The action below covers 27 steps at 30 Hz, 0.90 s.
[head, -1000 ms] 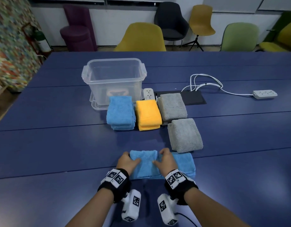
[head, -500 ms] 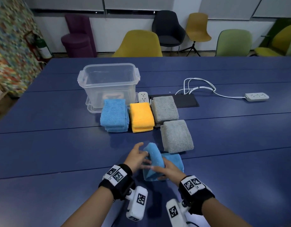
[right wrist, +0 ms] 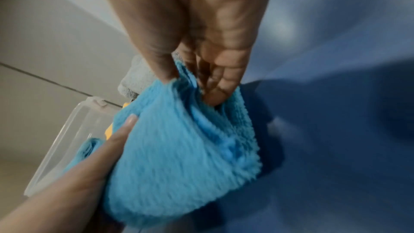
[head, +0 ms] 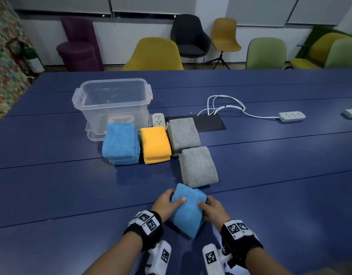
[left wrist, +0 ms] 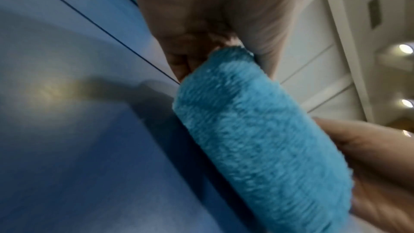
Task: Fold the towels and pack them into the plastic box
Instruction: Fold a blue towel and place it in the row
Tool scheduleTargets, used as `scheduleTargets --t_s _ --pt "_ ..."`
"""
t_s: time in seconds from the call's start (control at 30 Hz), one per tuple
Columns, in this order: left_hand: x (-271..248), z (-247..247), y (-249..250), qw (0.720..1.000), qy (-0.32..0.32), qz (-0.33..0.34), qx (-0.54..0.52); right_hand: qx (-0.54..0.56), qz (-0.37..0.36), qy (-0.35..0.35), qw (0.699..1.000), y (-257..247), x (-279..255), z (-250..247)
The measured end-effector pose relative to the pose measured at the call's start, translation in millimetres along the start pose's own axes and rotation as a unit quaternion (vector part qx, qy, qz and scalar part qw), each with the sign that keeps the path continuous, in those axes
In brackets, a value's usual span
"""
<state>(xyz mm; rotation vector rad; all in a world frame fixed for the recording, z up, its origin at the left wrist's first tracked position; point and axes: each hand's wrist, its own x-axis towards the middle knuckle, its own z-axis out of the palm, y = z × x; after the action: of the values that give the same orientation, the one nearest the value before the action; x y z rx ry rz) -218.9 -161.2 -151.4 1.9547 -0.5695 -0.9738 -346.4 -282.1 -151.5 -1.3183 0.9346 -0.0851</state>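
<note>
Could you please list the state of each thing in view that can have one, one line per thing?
Plastic box: open, no towels inside.
Lid: off, under the box.
Held blue towel: folded, gripped by both hands.
Left hand: grips the towel.
Right hand: grips the towel.
Blue stack: folded, on table.
Orange towel: folded.
Far grey towel: folded.
Near grey towel: folded.

Even indoor light, wide-angle bending at head-view edges, both wrist views motion-blurred, soft shadows beneath hands
</note>
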Motion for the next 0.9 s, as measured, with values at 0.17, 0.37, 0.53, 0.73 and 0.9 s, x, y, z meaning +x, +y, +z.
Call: scheduleTargets --t_s 0.17,0.37,0.53,0.73,0.9 --pt "-1 29 9 0.977 0.026 -0.031 0.208 -0.113 -0.060 0.104 0.986 13 5 -9" --pt "3 46 4 0.968 0.105 -0.060 0.221 -0.170 -0.029 0.113 0.978 23 13 -1" --pt "6 43 -11 0.972 0.117 -0.090 0.181 -0.201 -0.020 0.068 0.977 26 17 7" --pt "-8 31 -17 0.984 0.155 -0.087 -0.011 -0.218 -0.030 0.034 0.975 23 15 32" --pt "-21 -16 -8 0.970 0.177 -0.055 -0.155 -0.160 -0.043 -0.022 0.986 9 25 69"
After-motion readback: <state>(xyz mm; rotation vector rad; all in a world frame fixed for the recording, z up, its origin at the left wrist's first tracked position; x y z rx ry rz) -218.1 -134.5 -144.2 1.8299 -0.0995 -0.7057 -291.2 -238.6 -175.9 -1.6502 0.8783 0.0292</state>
